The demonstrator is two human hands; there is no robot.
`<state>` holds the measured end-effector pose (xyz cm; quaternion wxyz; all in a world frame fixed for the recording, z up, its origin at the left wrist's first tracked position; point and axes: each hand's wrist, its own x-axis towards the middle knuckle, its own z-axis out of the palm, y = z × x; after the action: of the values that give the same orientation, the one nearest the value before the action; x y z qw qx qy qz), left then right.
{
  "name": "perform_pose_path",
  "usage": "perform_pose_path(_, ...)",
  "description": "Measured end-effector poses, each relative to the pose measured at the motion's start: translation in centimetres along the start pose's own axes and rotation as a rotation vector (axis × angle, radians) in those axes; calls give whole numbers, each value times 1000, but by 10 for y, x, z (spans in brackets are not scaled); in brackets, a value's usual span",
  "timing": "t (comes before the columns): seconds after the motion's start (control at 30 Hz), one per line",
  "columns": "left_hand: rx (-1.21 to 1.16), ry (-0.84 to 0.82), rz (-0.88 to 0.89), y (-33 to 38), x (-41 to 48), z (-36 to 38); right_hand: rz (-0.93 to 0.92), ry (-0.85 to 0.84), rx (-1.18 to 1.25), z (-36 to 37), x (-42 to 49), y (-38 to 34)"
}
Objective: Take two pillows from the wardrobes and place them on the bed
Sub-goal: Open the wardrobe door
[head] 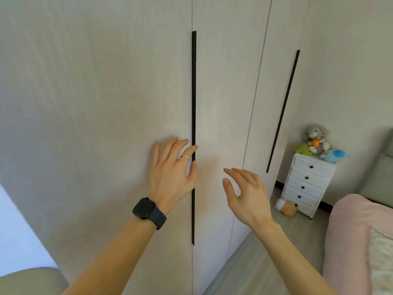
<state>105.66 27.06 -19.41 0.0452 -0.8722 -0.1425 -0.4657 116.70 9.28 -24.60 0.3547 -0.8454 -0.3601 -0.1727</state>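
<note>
A pale wood-grain wardrobe (95, 103) fills most of the view, its doors closed. A long black vertical handle (193, 92) runs down the seam between two doors. My left hand (172, 171), with a ring and a dark watch on the wrist, lies spread against the left door, its fingertips at the handle. My right hand (246, 192) hovers open in front of the neighbouring door, fingers apart, holding nothing. A second black handle (284, 109) is on a door further right. The bed (359, 241) with a pink cover shows at the lower right. No pillow is visible.
A small white chest of drawers (308, 186) stands against the wall at right, with soft toys (316, 139) on top and another soft toy (287, 207) on the floor beside it. A grey-green cushioned seat edge (32, 279) is at the bottom left.
</note>
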Motion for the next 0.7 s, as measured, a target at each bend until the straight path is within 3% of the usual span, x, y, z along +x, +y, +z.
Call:
perform_pose_path(0.13,156,168,47,-5,52,8,-135,111,100,15,69,0)
perform_pose_path(0.23,300,238,-12,-8,83,18,-262,185,157,28,117,-1)
perform_pose_path(0.53,704,323,-287,0,118,77,-676,354,195,95,239,14)
perform_pose_path(0.7,813,317,-278,-3,120,86,-764,476,235,133,264,22)
